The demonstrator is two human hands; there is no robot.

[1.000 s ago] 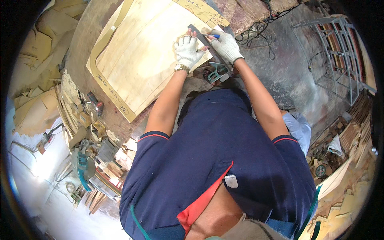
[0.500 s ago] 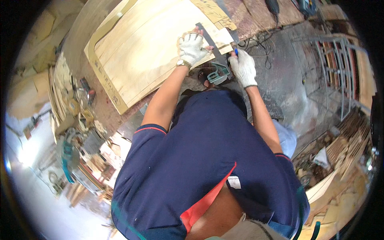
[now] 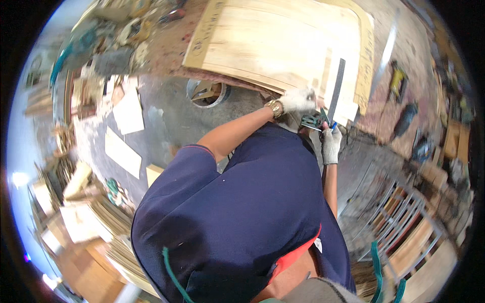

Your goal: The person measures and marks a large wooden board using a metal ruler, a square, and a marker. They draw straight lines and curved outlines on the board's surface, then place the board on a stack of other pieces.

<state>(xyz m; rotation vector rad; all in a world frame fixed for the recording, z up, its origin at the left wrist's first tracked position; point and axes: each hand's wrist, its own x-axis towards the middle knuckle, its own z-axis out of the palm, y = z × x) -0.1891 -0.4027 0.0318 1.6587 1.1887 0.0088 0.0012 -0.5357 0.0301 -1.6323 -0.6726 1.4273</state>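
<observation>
A pale plywood board (image 3: 262,45) lies on the workbench, and a try square with a dark blade (image 3: 337,83) rests across its right end. The square's green head (image 3: 310,121) hangs at the board's near edge. My left hand (image 3: 299,99), in a white fingerless glove, is over that near edge beside the square; motion smears its fingers. Gloved in the same way, my right hand (image 3: 331,143) is closed on a slim blue-ended pen (image 3: 333,125) close by the square's head. Whether it also touches the square, I cannot tell.
Tan templates with handwriting border the board at its left (image 3: 203,43) and right (image 3: 365,60). A long metal ruler (image 3: 386,48) and a dark-and-yellow power tool (image 3: 398,82) lie to the right. Below the bench stands a round bucket (image 3: 226,96) with scraps. A metal rack (image 3: 404,214) is at the lower right.
My view has swung, so the board sits further right. My left hand has come off the square's blade down toward the board's near edge. My right hand still holds the pen near the square.
</observation>
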